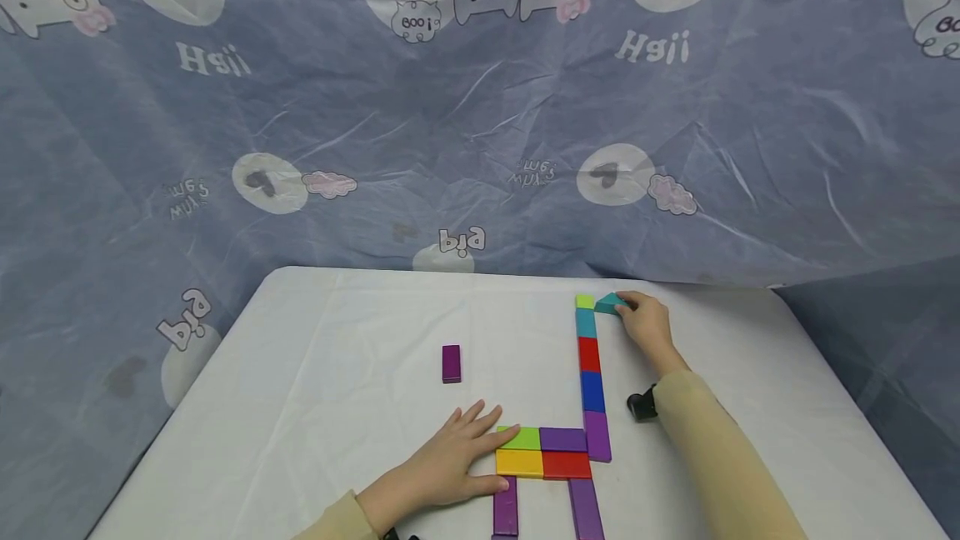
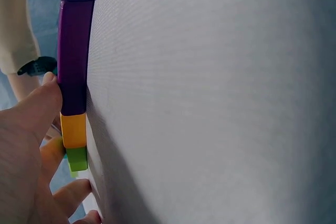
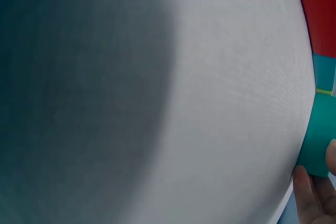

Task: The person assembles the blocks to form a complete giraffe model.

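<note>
My right hand (image 1: 648,330) pinches a teal triangular block (image 1: 609,303) beside the top of a tall column, right of its small lime block (image 1: 585,301). Below that, the column runs through a teal block (image 1: 586,323), a red one, a blue block (image 1: 592,392) and a purple block (image 1: 597,437). My left hand (image 1: 450,458) lies with fingers spread at the left side of the lower blocks. Its index finger touches the green block (image 1: 529,440), and its thumb is at the purple leg block (image 1: 506,511). A yellow block (image 1: 519,463) sits between them.
One purple block (image 1: 451,363) lies apart, left of the column. A red block (image 1: 566,465) and a violet block (image 1: 562,440) complete the wide part, above a second purple leg (image 1: 586,509). Patterned blue-grey cloth (image 1: 480,107) hangs behind the white table (image 1: 360,332).
</note>
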A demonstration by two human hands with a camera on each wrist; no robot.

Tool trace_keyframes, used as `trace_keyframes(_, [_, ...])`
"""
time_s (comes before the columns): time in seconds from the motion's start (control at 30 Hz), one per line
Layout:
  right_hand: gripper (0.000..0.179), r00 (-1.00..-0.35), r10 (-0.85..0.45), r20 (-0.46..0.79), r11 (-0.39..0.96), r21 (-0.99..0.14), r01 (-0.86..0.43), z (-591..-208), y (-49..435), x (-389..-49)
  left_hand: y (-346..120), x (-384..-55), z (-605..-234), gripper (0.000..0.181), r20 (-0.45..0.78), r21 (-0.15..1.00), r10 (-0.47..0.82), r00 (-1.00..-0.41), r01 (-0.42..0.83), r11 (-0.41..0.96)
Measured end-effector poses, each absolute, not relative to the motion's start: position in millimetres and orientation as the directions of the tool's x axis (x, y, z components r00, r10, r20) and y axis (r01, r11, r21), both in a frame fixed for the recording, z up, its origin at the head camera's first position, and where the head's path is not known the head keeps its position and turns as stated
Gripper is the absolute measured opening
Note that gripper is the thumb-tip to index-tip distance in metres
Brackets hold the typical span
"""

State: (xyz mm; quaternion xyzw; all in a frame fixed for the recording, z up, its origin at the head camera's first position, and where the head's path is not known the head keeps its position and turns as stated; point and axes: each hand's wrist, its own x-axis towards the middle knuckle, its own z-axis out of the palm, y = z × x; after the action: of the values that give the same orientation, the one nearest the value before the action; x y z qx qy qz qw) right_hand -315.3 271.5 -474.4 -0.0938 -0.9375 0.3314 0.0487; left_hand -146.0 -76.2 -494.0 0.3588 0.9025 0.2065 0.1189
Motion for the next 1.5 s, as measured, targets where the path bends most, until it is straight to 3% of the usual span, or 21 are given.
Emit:
trace_keyframes(0.8, [0.037,-0.977,0.21,0.025,0.766,-0.625,0.148,-479,273,-310,-76,-143,-499,0.065,-0.066,0.474,0.702,-0.709,0.597,0.647])
trace_keyframes(1.27, [0.046,-0.986,0.154,0.064,0.77,-0.633,0.079,-463,277,-295,-75,-146,-495,0.066,-0.076,0.459,0.694,-0.716,0.593,0.662])
trace_keyframes(1.4, [0.038,-0.992,0.088,0.087,0.769,-0.639,0.012,-461,277,-284,-76,-146,-494,0.066,-0.067,0.452,0.693,-0.718,0.597,0.662])
trace_keyframes(1.5, [0.039,-0.999,-0.019,0.038,0.771,-0.636,-0.039,-462,276,-274,-77,-147,-494,0.066,-0.071,0.457,0.692,-0.718,0.593,0.663])
